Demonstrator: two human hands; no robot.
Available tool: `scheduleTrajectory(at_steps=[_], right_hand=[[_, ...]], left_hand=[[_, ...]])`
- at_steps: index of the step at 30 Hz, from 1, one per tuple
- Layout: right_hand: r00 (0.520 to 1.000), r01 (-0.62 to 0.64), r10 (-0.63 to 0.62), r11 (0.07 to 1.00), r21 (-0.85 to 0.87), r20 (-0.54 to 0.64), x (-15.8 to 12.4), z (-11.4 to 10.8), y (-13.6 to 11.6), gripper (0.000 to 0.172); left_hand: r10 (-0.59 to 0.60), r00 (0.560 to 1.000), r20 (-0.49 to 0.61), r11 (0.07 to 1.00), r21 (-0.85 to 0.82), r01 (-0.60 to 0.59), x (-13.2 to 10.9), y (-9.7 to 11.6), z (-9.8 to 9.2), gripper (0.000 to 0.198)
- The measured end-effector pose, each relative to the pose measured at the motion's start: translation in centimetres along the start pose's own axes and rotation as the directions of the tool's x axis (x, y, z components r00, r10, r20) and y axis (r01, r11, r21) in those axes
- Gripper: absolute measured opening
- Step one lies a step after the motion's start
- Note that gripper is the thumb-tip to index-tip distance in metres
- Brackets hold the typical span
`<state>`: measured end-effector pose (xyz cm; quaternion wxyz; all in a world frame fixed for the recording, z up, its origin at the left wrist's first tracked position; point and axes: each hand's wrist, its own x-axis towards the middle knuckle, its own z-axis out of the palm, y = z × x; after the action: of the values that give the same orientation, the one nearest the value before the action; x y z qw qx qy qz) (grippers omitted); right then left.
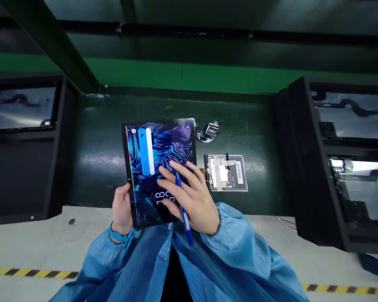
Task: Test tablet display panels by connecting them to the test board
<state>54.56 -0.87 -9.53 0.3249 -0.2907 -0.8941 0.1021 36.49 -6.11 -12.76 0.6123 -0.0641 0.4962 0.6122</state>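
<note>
Green bench point(107, 138), tablet point(164, 142) (lower screen hand-covered point(189, 197))

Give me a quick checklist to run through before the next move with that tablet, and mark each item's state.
1. Left hand grips the tablet by its left edge: ok.
2. Tablet screen lit and showing a picture: ok.
3. Right hand lies over the lower right of the screen, fingertips on the glass: ok.
4. Blue pen tucked between the right hand's fingers, tip off the screen: cannot tell, the tip is hidden.
5. Circuit board and the small metal counter on the green bench lie apart from the tablet: ok.
6. Black trays at both sides keep away from the hands: ok.
</note>
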Motion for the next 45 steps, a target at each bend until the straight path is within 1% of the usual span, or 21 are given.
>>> scheduleTrajectory(at_steps=[2, 4, 6, 8, 9, 12, 14, 17, 19, 21, 22, 24, 26, 28, 29, 31, 33, 37, 40, 42, 45], right_hand=[[0.992, 0.128, -0.124, 0.984, 0.123, -0.038, 0.7, -1.6, 0.3, 0.025], [0.988, 0.128, -0.112, 0.978, 0.165, -0.103, 1.7, -3.8, 1.3, 0.027], [0.986, -0.001, 0.018, 0.995, 0.104, -0.163, 3.1, -5.8, 2.9, 0.027], [0.964, -0.150, 0.130, 0.986, -0.069, -0.232, 5.0, -7.1, 5.0, 0.021], [0.962, -0.189, 0.149, 0.968, -0.164, -0.231, 6.0, -7.3, 6.1, 0.020], [0.980, -0.201, 0.186, 0.913, -0.356, -0.075, 8.6, -6.8, 8.6, 0.029], [0.981, -0.168, 0.193, 0.894, -0.415, 0.019, 9.4, -6.1, 9.2, 0.036], [0.991, -0.130, 0.133, 0.887, -0.444, -0.024, 9.5, -5.8, 8.2, 0.037], [0.999, -0.045, 0.036, 0.937, -0.346, -0.032, 9.0, -6.5, 6.9, 0.035], [0.991, 0.126, -0.122, 0.987, -0.100, 0.046, 8.4, -7.8, 5.7, 0.030], [0.974, 0.205, -0.209, 0.977, 0.056, 0.082, 8.1, -8.5, 5.1, 0.026], [0.929, 0.299, -0.350, 0.903, 0.309, 0.124, 7.4, -9.9, 4.2, 0.023], [0.894, 0.336, -0.421, 0.857, 0.390, 0.155, 6.8, -10.8, 3.3, 0.028], [0.896, 0.314, -0.402, 0.874, 0.371, 0.189, 6.0, -11.2, 2.5, 0.037], [0.918, 0.269, -0.349, 0.897, 0.352, 0.188, 5.6, -11.2, 2.1, 0.039], [0.969, 0.101, -0.170, 0.934, 0.343, 0.177, 4.7, -11.0, 1.4, 0.035], [0.976, -0.010, -0.072, 0.928, 0.373, 0.206, 3.9, -10.8, 1.0, 0.030], [0.952, -0.010, -0.111, 0.919, 0.394, 0.284, 2.9, -11.0, 1.4, 0.024], [0.950, -0.025, -0.095, 0.926, 0.376, 0.296, 3.1, -11.3, 1.7, 0.022], [0.954, -0.012, -0.106, 0.921, 0.389, 0.282, 3.7, -11.3, 1.7, 0.025], [0.967, 0.014, -0.112, 0.920, 0.392, 0.230, 4.5, -11.0, 1.5, 0.033]], left_hand=[[-0.054, 0.999, -0.007, 0.998, -0.019, 0.054, -0.3, 0.2, 0.6, 0.022], [-0.039, 0.997, -0.066, 0.999, -0.025, 0.038, -0.5, 0.3, 0.8, 0.020], [0.020, 0.991, -0.130, 1.000, -0.014, -0.022, -0.5, 0.4, 0.8, 0.016], [0.081, 0.983, -0.162, 0.997, 0.006, -0.081, -0.4, 0.4, 0.7, 0.012], [0.101, 0.981, -0.165, 0.995, 0.017, -0.100, -0.5, 0.4, 0.6, 0.010], [0.126, 0.975, -0.181, 0.992, 0.037, -0.122, -0.8, 0.6, 0.7, 0.009], [0.099, 0.977, -0.188, 0.995, 0.044, -0.092, -1.2, 0.8, 0.8, 0.012], [0.055, 0.984, -0.172, 0.998, 0.051, -0.047, -1.6, 1.0, 0.8, 0.018], [0.057, 0.990, -0.132, 0.998, 0.041, -0.053, -1.7, 0.8, 0.7, 0.019], [0.047, 0.997, -0.056, 0.999, 0.023, -0.046, -1.7, 0.5, 0.6, 0.019], [0.040, 0.999, -0.013, 0.999, 0.015, -0.040, -1.8, 0.4, 0.5, 0.019], [0.026, 0.997, 0.077, 1.000, 0.013, -0.027, -1.9, 0.1, 0.3, 0.020], [0.022, 0.988, 0.155, 0.999, 0.028, -0.026, -2.0, -0.1, 0.0, 0.020], [0.010, 0.975, 0.220, 0.999, 0.045, -0.021, -2.1, -0.2, -0.5, 0.019], [0.004, 0.969, 0.246, 0.999, 0.051, -0.017, -2.1, -0.3, -0.9, 0.019], [0.001, 0.963, 0.271, 0.998, 0.067, -0.020, -2.0, -0.4, -1.7, 0.019], [0.060, 0.972, 0.228, 0.994, 0.074, -0.078, -1.7, -0.6, -2.6, 0.016], [0.178, 0.977, 0.120, 0.979, 0.077, -0.188, -1.1, -0.8, -3.7, 0.013], [0.145, 0.978, 0.148, 0.984, 0.079, -0.158, -1.1, -0.6, -3.5, 0.016], [0.107, 0.979, 0.174, 0.990, 0.070, -0.121, -1.3, -0.5, -3.0, 0.015], [0.078, 0.986, 0.151, 0.997, 0.006, -0.080, -1.6, -0.6, -2.2, 0.011]])
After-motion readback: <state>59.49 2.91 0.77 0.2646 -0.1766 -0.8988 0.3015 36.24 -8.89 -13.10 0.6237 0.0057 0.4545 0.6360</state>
